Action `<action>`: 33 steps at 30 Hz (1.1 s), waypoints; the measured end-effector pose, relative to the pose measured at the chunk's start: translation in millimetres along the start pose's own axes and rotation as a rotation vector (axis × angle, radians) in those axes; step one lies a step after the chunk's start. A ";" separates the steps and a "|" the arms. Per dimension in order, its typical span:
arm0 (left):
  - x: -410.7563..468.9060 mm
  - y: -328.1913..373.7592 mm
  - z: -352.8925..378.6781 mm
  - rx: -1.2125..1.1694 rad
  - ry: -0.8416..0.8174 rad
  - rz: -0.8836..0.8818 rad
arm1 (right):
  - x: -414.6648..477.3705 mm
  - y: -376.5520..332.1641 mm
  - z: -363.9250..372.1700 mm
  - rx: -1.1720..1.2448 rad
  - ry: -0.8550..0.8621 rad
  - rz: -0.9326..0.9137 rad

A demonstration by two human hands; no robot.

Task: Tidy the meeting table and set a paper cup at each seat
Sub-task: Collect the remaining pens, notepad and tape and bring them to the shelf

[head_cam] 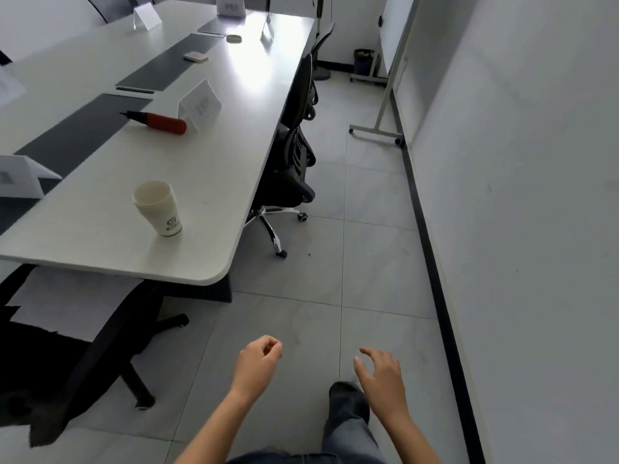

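A stack of white paper cups (158, 207) stands upright near the front corner of the long white meeting table (100, 236). A red-and-black marker (157, 121) lies farther along the table, beside a folded name card (200, 103). My left hand (258, 361) hangs over the floor below the table corner, fingers curled loosely with nothing in them. My right hand (382, 375) is beside it, fingers spread and empty. Both hands are well away from the cups.
More name cards (18, 175) (145, 16) stand on the table, with a small flat pad (195, 57) and a round object (233, 38). Black office chairs (294, 155) (67, 346) are tucked at the table. A whiteboard stand (382, 122) and bin (363, 61) are at the right wall.
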State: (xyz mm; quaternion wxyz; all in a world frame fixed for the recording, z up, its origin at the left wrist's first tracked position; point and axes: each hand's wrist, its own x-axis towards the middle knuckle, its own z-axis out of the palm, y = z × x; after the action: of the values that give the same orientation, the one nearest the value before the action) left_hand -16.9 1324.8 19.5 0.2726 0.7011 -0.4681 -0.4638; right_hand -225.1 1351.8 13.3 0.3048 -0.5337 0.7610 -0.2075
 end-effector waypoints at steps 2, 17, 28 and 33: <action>26.5 13.5 7.3 -0.007 0.046 -0.012 | 40.0 -0.3 -10.6 0.009 -0.009 -0.015; 171.1 144.2 108.8 -0.103 0.289 -0.070 | 287.7 8.1 -111.8 0.000 -0.074 -0.187; 303.2 210.4 129.7 -0.058 0.232 -0.082 | 416.2 -3.3 -123.2 0.012 -0.107 -0.121; 394.8 257.1 126.9 -0.061 0.179 -0.038 | 497.0 -28.7 -121.0 -0.010 -0.089 -0.089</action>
State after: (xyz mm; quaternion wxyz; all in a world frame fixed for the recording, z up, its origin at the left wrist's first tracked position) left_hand -183.6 866.3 19.9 0.3259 0.7396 -0.4142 -0.4187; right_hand -409.9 874.2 -0.8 0.3260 -0.5773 0.7232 -0.1933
